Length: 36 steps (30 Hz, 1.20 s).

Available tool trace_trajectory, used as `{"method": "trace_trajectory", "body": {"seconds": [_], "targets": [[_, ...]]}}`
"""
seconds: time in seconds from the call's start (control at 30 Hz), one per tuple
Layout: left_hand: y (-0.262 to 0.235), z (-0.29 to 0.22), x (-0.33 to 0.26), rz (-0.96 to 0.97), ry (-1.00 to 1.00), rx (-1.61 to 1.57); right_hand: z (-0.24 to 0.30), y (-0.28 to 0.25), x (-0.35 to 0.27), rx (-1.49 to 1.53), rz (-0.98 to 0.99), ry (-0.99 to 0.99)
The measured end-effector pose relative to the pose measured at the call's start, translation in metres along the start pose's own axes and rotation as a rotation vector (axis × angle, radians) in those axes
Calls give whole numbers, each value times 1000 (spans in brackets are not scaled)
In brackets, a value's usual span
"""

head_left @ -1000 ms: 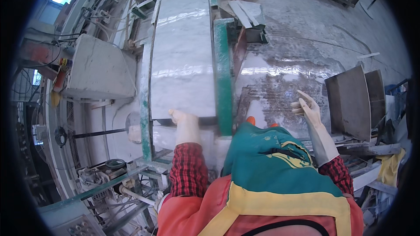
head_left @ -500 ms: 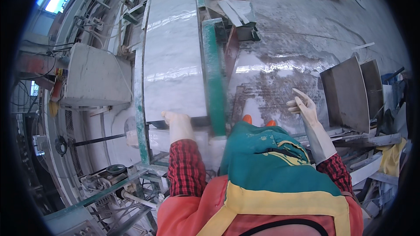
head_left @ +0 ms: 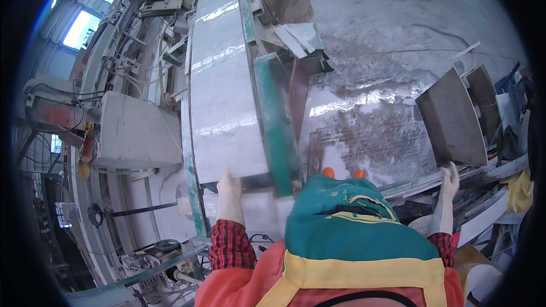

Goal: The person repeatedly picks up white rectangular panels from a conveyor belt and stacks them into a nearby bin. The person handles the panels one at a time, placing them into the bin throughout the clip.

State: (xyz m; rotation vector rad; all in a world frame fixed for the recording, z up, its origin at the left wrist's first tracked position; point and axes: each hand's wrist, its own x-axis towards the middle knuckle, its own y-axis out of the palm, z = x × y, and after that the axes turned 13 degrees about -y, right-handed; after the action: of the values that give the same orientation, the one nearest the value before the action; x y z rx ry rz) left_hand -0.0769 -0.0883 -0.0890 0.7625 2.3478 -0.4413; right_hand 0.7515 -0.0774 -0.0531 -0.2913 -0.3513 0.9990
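Two hands: apart
Left hand (head_left: 229, 185): grips near end of white stone slab (head_left: 224, 79)
Right hand (head_left: 449, 177): open, beside brown slabs (head_left: 452, 116)

Left hand's fingertips (head_left: 228, 181) hidden under the stone slab (head_left: 224, 79).
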Motion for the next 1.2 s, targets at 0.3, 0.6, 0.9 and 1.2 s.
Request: {"method": "trace_trajectory", "body": {"seconds": [0.3, 0.6, 0.9, 1.2], "targets": [[38, -12, -69, -321, 277, 456, 9, -178, -59, -1351, -33, 316], [80, -111, -182, -287, 422, 1626, 51, -157, -85, -1404, -100, 563], [84, -96, -112, -216, 698, 1808, 33, -174, -102, -1079, -188, 690], [90, -109, -112, -121, 678, 1738, 12, -186, -104, -1010, -200, 697]]}}
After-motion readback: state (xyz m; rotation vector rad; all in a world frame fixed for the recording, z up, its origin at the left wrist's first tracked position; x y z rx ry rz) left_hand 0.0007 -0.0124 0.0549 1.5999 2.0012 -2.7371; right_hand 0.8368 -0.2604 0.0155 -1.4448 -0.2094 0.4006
